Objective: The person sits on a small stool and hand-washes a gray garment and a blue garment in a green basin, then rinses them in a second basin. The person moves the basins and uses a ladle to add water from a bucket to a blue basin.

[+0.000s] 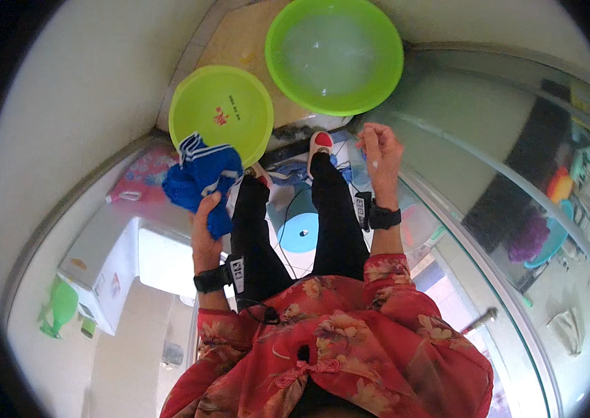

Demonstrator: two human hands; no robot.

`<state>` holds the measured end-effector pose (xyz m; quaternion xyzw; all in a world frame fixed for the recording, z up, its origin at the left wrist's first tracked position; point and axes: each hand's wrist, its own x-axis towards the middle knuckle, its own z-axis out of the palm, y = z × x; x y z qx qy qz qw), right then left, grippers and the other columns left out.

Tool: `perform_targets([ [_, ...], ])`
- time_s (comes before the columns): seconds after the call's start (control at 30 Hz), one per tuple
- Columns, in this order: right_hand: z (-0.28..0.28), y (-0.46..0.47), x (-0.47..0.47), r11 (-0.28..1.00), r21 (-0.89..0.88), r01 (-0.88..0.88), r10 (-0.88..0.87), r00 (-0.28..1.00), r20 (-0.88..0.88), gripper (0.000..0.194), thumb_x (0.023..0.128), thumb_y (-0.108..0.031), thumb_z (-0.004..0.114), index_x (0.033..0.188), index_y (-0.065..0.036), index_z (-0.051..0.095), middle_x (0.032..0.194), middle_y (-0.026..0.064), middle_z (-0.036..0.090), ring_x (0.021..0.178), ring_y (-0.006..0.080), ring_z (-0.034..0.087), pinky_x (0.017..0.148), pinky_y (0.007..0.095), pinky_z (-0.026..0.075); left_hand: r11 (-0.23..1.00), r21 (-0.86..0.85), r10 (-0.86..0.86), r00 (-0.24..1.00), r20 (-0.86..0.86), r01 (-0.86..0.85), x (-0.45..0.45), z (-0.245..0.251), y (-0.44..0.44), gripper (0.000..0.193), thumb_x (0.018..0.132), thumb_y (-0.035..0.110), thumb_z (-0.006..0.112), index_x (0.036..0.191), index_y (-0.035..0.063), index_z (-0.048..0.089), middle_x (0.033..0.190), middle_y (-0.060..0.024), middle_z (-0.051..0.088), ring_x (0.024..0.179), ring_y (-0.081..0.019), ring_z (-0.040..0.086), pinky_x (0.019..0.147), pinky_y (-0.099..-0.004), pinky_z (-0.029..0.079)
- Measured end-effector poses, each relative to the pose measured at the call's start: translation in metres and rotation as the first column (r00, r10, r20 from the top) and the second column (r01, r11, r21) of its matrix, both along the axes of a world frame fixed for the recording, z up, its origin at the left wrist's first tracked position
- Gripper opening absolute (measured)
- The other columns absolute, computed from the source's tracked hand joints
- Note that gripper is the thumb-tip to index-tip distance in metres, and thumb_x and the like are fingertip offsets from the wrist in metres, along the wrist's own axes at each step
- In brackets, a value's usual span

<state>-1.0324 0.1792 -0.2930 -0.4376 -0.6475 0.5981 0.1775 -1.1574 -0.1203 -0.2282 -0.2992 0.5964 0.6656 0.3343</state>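
A bunched blue cloth with white stripes [211, 170] is gripped in my left hand [205, 219], which holds it over the near edge of a yellow-green plastic basin [222, 109]. That basin has red and dark printing on its bottom. A larger green plastic basin [389, 78] holds cloudy, slightly foamy water, farther off to the right. My right hand [383, 149] is raised just below the green basin's near side. Its fingers are curled with nothing seen between them, though how tightly they close is unclear. Both wrists wear black straps.
Blue cloth [295, 171] lies on the tiled floor near my shoes. A light-blue round stool or tub [297, 232] stands between my legs. A glass shower panel [457, 224] is at the right. At the left are a white appliance [101, 261] and a pink detergent container [143, 180].
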Motion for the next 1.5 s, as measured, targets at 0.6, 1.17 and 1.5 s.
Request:
perform_targets([
  [0.6, 0.287, -0.092, 0.201, 0.57, 0.768, 0.293, -0.339, 0.935, -0.105, 0.02, 0.081, -0.001, 0.059, 0.101, 0.002, 0.06, 0.09, 0.0147, 0.062, 0.085, 0.0236, 0.059, 0.078, 0.0327, 0.047, 0.912, 0.006, -0.397, 0.89, -0.224, 0.409, 0.001, 0.041, -0.012, 0.038, 0.073, 0.017, 0.072, 0.108, 0.0054, 0.06, 0.098, -0.0032, 0.062, 0.087, -0.0147, 0.059, 0.075, -0.0267, 0.047],
  [1.17, 0.275, -0.167, 0.28, 0.593, 0.79, -0.158, -0.652, 0.482, 0.585, 0.046, 0.072, -0.012, 0.069, 0.116, -0.012, 0.056, 0.093, 0.005, 0.061, 0.091, 0.0257, 0.057, 0.078, 0.0373, 0.044, 0.724, 0.311, -0.624, 0.777, -0.087, 0.616, -0.012, 0.04, 0.028, 0.034, 0.078, 0.02, 0.07, 0.107, 0.0085, 0.058, 0.095, -0.0032, 0.062, 0.081, -0.0146, 0.06, 0.068, -0.0253, 0.048],
  [1.5, 0.299, -0.155, 0.229, 0.564, 0.797, -0.218, -0.635, 0.502, 0.587, 0.036, 0.074, -0.009, 0.064, 0.109, -0.015, 0.059, 0.089, 0.0037, 0.063, 0.085, 0.0252, 0.059, 0.074, 0.0369, 0.046, 0.636, 0.246, -0.747, 0.663, -0.042, 0.732, -0.023, 0.055, 0.032, 0.035, 0.076, 0.022, 0.071, 0.106, 0.0085, 0.058, 0.094, -0.0018, 0.062, 0.082, -0.0138, 0.061, 0.065, -0.0249, 0.047],
])
